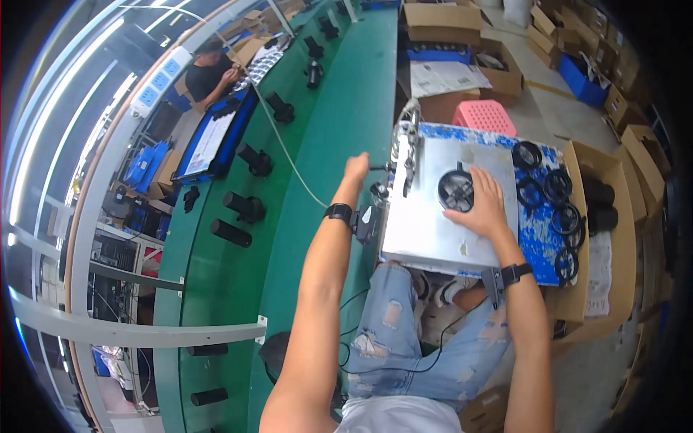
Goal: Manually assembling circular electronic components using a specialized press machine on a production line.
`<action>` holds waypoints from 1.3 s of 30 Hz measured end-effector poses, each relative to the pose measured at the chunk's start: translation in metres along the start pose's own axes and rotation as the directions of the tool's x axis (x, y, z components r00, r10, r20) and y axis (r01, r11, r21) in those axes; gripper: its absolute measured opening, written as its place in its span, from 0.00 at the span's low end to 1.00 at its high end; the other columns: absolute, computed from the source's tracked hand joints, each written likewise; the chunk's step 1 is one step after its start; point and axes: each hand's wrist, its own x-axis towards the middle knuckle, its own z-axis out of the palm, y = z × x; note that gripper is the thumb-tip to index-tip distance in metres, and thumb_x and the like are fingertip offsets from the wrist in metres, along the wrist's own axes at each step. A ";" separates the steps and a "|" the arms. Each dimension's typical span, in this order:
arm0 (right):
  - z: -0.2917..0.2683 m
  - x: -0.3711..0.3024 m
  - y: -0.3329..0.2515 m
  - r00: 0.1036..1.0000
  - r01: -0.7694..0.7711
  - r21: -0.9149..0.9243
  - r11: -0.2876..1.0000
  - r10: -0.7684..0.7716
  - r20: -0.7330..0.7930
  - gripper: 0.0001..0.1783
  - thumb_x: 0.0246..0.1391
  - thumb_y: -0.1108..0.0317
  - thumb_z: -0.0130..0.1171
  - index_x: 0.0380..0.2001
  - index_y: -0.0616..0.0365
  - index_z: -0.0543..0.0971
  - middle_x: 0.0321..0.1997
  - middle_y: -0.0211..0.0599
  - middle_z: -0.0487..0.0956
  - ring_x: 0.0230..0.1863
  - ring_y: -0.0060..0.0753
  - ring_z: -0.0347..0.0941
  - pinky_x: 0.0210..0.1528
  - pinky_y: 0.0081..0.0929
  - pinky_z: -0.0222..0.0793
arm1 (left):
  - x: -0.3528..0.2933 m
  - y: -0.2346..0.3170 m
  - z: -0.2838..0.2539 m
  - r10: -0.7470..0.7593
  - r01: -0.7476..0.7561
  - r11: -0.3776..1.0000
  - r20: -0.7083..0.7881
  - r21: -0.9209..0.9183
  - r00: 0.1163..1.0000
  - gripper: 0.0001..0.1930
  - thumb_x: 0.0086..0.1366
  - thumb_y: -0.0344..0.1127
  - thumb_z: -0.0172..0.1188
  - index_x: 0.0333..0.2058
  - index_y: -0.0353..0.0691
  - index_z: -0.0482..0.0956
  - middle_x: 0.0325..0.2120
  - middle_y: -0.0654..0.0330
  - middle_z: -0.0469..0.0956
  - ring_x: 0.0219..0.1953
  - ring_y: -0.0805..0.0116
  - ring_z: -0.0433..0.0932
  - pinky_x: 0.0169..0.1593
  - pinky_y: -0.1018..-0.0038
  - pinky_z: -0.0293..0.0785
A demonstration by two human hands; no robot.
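My right hand (485, 203) is closed around the edge of a black round spoked part (456, 191), which rests on a flat silver metal plate (426, 234). Off the plate's left side, my left hand (356, 169) is closed at the end of a dark lever handle (378, 168). That handle leads to a metal clamp fixture (408, 148) at the plate's upper left edge. Several similar black rings, one of them a black ring (556, 185), lie on the worn blue board (534, 249) to the right.
A green conveyor belt (328, 137) runs along my left, with several black cylindrical parts (244, 206) beside it. Across it a person (209, 72) sits near a blue tray (209, 141). An open cardboard box (621, 252) stands right; a pink stool (485, 117) is beyond the plate.
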 end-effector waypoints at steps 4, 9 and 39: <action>-0.018 -0.033 0.053 0.989 -0.139 -0.130 0.982 0.143 0.024 0.61 0.27 0.41 0.71 0.62 0.65 0.60 0.63 0.52 0.63 0.68 0.50 0.53 0.69 0.43 0.43 | -0.046 0.047 0.110 -0.098 0.213 0.950 0.429 -0.228 0.898 0.41 0.65 0.57 0.43 0.66 0.34 0.44 0.54 0.19 0.57 0.56 0.29 0.64 0.57 0.39 0.59; -0.010 -0.016 0.013 0.991 -0.095 -0.061 0.994 0.100 0.091 0.59 0.31 0.39 0.69 0.62 0.67 0.60 0.65 0.51 0.62 0.70 0.49 0.50 0.71 0.40 0.39 | -0.022 0.014 0.060 0.088 -0.063 0.978 0.119 -0.198 0.989 0.27 0.60 0.48 0.48 0.48 0.30 0.72 0.41 0.39 0.76 0.37 0.46 0.79 0.38 0.55 0.74; -0.007 0.065 0.029 0.825 0.003 -0.692 0.722 0.390 0.410 0.16 0.41 0.66 0.64 0.38 0.51 0.84 0.44 0.38 0.82 0.47 0.37 0.79 0.45 0.31 0.76 | -0.223 0.043 0.134 0.735 -0.966 0.060 0.643 0.252 0.214 0.16 0.61 0.48 0.57 0.33 0.41 0.79 0.32 0.55 0.78 0.31 0.53 0.80 0.34 0.59 0.77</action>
